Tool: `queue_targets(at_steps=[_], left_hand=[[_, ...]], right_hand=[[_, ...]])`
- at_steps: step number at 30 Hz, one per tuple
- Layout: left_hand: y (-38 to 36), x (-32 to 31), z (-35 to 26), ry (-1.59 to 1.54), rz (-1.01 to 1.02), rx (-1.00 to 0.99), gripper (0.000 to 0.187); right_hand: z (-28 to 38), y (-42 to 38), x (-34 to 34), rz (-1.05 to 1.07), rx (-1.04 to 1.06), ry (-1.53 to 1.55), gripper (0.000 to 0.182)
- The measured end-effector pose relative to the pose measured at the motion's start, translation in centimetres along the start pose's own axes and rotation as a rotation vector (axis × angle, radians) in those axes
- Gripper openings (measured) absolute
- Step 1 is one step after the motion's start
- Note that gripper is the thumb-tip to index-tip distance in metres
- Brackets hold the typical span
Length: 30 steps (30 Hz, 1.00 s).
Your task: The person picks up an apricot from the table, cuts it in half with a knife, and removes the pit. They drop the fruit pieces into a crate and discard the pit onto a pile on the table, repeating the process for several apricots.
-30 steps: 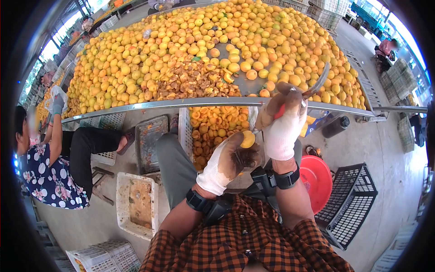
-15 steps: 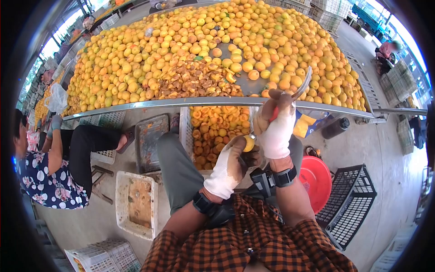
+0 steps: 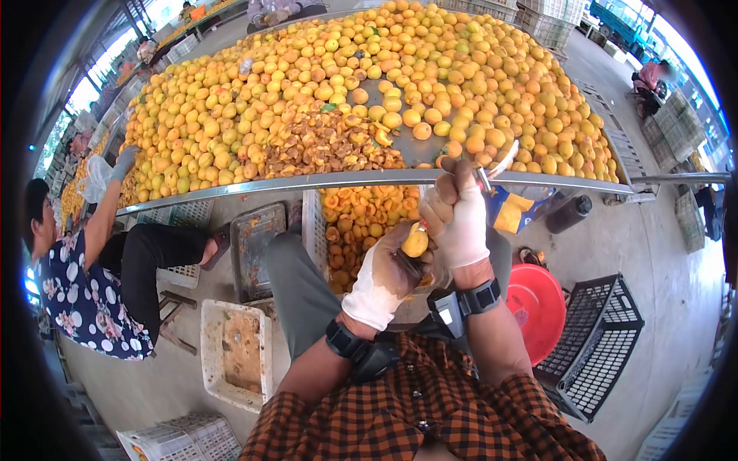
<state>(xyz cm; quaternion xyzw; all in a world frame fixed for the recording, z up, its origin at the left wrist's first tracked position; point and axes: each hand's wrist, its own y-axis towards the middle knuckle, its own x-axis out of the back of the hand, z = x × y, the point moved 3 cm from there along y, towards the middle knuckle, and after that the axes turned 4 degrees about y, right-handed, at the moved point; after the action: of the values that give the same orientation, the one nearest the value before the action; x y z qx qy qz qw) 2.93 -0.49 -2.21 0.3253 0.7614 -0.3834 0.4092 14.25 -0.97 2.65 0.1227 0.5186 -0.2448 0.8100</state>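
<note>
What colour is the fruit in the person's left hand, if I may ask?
The held fruit is yellow, showing best in the head view.

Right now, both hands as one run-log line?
left hand: holding apricot | right hand: gripping curved metal tool | nearby: white crate, apricot halves

Bright daylight glares at both upper sides and off the floor [image 3: 669, 288], with fisheye-bent, blackened edges.
</note>
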Motion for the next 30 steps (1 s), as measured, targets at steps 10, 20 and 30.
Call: queue_targets(at_steps=[10,20,30], left_hand=[[1.0,0.1,-1.7,0.283,-0.196,-0.098,0.029],[2.2,0.8,-2.2,0.084,-0.228,0.036,0.023],[3.3,1.4,-2.2,0.137,-0.33,0.056,0.028]], right_hand=[[-1.5,0.5,1.7,-0.183,-0.02,0.052,0.022],[-2.9,2.5,3.2,-0.115,-0.079,0.112,0.022],[-3.6,3.8,4.0,-0.096,-0.099,0.122,0.023]])
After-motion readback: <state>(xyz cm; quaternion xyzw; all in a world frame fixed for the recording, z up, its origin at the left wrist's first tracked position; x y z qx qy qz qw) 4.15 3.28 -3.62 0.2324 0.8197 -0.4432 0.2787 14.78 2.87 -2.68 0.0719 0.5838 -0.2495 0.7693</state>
